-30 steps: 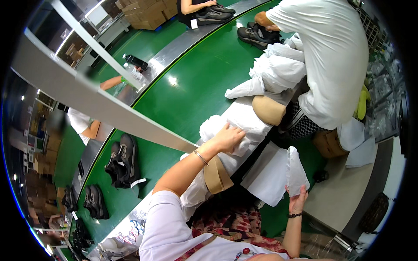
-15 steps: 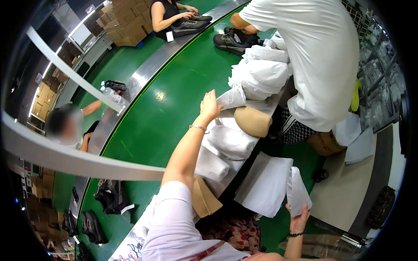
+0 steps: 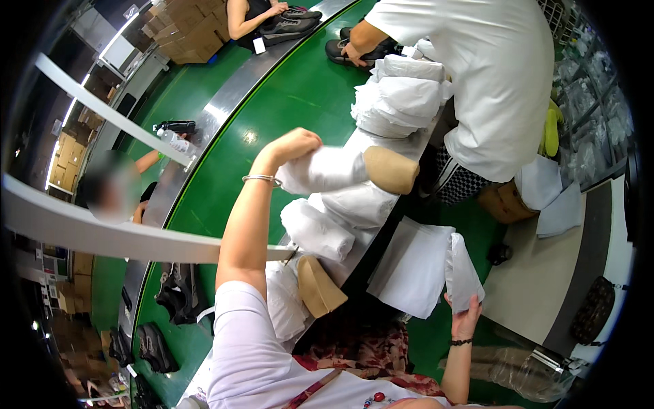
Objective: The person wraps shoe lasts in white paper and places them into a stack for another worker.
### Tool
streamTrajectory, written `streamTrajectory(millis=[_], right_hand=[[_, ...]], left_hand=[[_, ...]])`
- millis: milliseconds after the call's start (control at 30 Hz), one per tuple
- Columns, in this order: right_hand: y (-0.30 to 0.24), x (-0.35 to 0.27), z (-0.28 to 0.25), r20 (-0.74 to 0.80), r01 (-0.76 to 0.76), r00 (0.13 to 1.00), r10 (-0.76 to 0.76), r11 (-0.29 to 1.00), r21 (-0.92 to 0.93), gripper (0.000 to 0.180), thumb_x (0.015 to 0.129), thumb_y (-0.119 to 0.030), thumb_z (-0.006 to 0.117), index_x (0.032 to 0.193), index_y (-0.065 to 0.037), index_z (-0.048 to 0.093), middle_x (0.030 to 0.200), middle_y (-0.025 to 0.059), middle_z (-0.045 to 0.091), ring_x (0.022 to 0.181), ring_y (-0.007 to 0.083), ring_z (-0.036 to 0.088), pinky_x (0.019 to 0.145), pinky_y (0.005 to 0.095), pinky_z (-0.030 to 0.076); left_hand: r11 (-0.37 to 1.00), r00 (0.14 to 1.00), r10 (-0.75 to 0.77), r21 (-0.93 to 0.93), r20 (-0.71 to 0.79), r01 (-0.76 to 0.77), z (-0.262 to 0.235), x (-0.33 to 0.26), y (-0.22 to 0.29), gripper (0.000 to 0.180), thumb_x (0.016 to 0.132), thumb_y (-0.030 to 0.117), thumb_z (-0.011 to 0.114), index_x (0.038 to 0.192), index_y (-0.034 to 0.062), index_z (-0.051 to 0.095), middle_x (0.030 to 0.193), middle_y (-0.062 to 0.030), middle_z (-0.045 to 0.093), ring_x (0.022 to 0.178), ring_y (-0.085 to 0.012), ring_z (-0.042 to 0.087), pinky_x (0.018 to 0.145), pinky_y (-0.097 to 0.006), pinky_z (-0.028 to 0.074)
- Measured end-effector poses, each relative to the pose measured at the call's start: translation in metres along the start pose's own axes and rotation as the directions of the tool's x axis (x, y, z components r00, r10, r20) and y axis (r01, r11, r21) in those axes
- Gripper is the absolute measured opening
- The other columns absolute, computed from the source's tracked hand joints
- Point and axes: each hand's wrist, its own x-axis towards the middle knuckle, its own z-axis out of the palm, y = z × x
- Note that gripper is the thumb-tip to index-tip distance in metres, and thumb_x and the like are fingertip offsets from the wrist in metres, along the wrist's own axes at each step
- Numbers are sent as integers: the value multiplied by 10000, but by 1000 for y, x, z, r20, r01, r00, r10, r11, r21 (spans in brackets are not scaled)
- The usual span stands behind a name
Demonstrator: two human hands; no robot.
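Note:
My left hand [image 3: 298, 145] is stretched forward over the green belt, its fingers closed on the end of a white paper roll [image 3: 330, 169], slightly smeared by motion. A curved tan insert [image 3: 390, 170] sits at that roll's right end; whether they are joined I cannot tell. Low on the right, my right hand [image 3: 465, 317] grips a folded white paper piece [image 3: 464, 273], held upright beside a stack of flat white paper sheets [image 3: 413, 269]. More white paper rolls [image 3: 317, 228] and a second tan insert [image 3: 320, 286] lie between my arms.
A co-worker in a white shirt [image 3: 470, 75] bends over dark shoes [image 3: 351, 51] ahead, beside a heap of white paper bundles [image 3: 398, 99]. Other workers sit across the green conveyor [image 3: 231, 177]. A grey metal bar [image 3: 136, 235] crosses at left, near dark shoes [image 3: 182, 293].
My left hand has drawn back leftward, and the white paper roll is now lifted in it. My right hand keeps its paper in nearly the same place. The co-worker's hand has shifted on the shoes.

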Motion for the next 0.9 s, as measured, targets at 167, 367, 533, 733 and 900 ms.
streamTrajectory(millis=[167,367,533,733,900], right_hand=[[-7,-7,9,-4,-15,1000,15,999,40,569,830,-345,616,1249,-20,408,1214,104,482,1056,245,523,780,477,525],[-9,-13,4,29,-58,998,56,997,53,562,836,-342,609,1246,-10,416,1228,106,481,1081,245,519,788,484,523],[4,-12,13,17,-91,996,90,994,58,528,829,-254,642,1241,-10,418,1211,94,500,1094,235,506,914,392,440],[13,7,90,223,223,964,-143,894,-389,542,774,-233,705,1179,7,437,1125,100,522,1022,219,515,889,316,407],[-9,31,169,550,681,693,-466,173,-711,594,658,-208,759,1113,24,456,1066,198,517,973,360,506,848,400,418]], left_hand=[[979,942,-82,203,325,16,41,-19,12,287,797,238,517,943,64,692,903,-74,663,816,-188,576,778,-286,448],[865,867,-270,501,419,27,98,-9,-33,298,726,196,517,890,-5,664,932,-204,647,774,-280,614,748,-356,465],[751,950,-231,659,212,35,116,-16,-39,293,738,181,516,943,26,658,1014,-194,629,986,-315,586,853,-461,398],[829,860,284,559,-423,0,137,-32,-81,207,789,199,549,911,43,607,1017,-128,561,1027,-294,495,886,-479,368],[973,424,179,224,-888,58,141,-79,-53,439,828,202,587,1149,-72,467,1179,-247,469,1140,-388,401,971,-480,301]])
